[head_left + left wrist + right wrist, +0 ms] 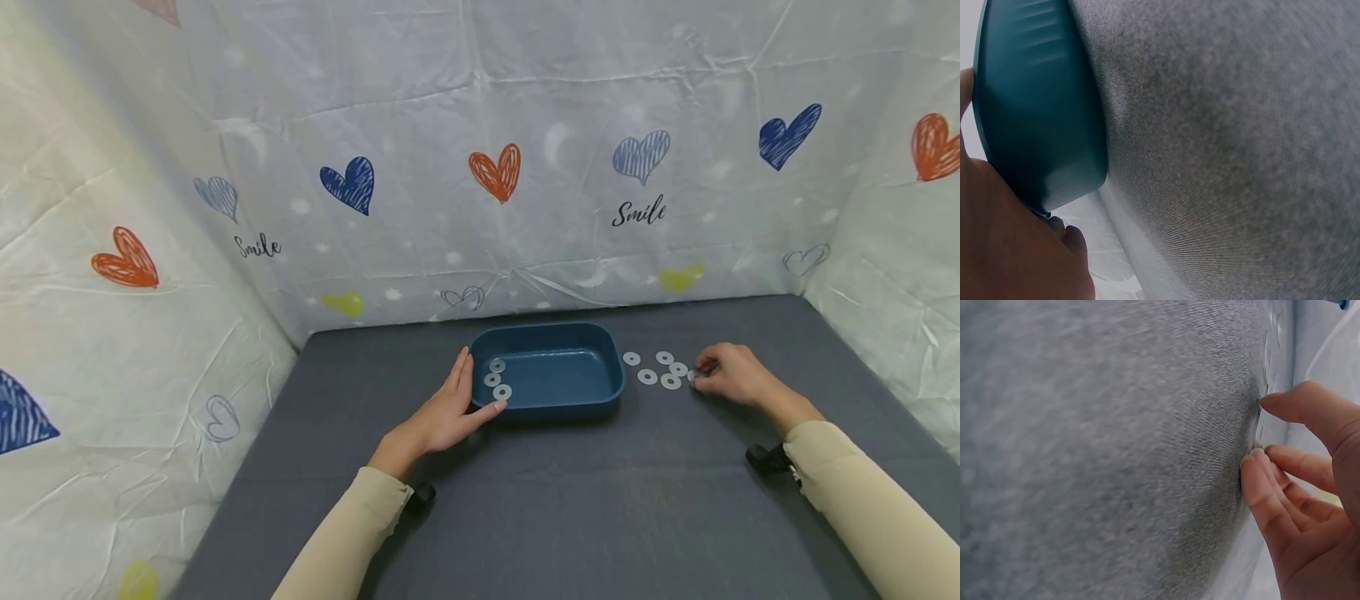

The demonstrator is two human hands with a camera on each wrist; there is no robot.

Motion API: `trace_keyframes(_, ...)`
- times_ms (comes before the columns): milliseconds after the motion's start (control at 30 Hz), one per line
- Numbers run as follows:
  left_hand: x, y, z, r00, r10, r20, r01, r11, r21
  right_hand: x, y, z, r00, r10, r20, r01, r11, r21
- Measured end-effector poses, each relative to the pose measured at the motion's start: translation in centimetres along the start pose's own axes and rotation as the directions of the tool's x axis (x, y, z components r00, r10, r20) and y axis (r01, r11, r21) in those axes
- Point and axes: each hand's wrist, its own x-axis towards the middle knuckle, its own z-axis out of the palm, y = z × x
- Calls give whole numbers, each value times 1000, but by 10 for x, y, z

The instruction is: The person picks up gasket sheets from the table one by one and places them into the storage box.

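Observation:
A dark blue rectangular tray stands on the table. My left hand rests against its left end, with straight fingers along the outer wall and the thumb at the front rim. Inside, near that end, lie three flat grey washers. To the right of the tray, several more washers lie loosely grouped on the cloth. At the group's right edge my right hand holds one washer between thumb and fingertips, low at the table. In the right wrist view, that washer shows only as a thin edge.
Dark grey cloth covers the table. White sheets printed with hearts hang behind it and on both sides. Each wrist wears a black strapped device, like the left one.

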Motion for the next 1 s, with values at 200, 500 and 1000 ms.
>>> trace_keyframes(200,0,0,-1,1000,0,2,0,1000,1,3,-3,-4,998,38,54,-40,998,44)
trace_keyframes(500,-1,2,-2,1000,-6,5,6,1000,0,2,-1,-3,998,39,53,-39,999,0)
trace_keyframes(1000,1,0,0,1000,-4,-2,4,1000,8,-4,3,-4,1000,-2,6,1,999,38)
